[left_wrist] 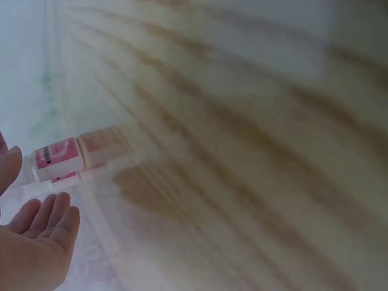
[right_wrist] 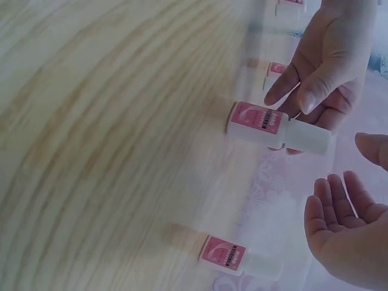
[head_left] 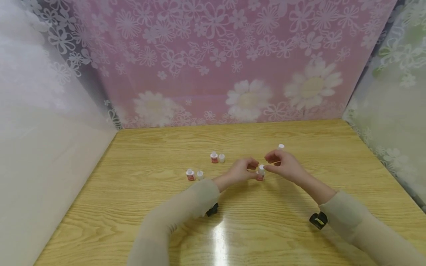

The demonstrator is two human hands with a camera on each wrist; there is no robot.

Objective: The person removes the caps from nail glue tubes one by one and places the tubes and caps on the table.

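Observation:
A small bottle (head_left: pixel 260 173) with a pink label and a white cap stands upright on the table between the two hands. My left hand (head_left: pixel 242 170) is beside it on the left, thumb and fingers spread apart on either side of the bottle (right_wrist: pixel 257 121). Close to the cap on the right is my right hand (head_left: pixel 284 166), its fingers parted and slightly bent with nothing in them. Behind that hand, the white cap (head_left: pixel 281 146) of another bottle shows; its labelled body (right_wrist: pixel 223 253) appears in the right wrist view.
Left of the hands, two uncapped pink-labelled bottles, one farther back (head_left: pixel 214 159) and one nearer (head_left: pixel 190 175), each have a white cap (head_left: pixel 222 159) beside them. The wood-grain table (head_left: pixel 149 218) is bounded by a pink floral back panel (head_left: pixel 199 74) and pale side panels.

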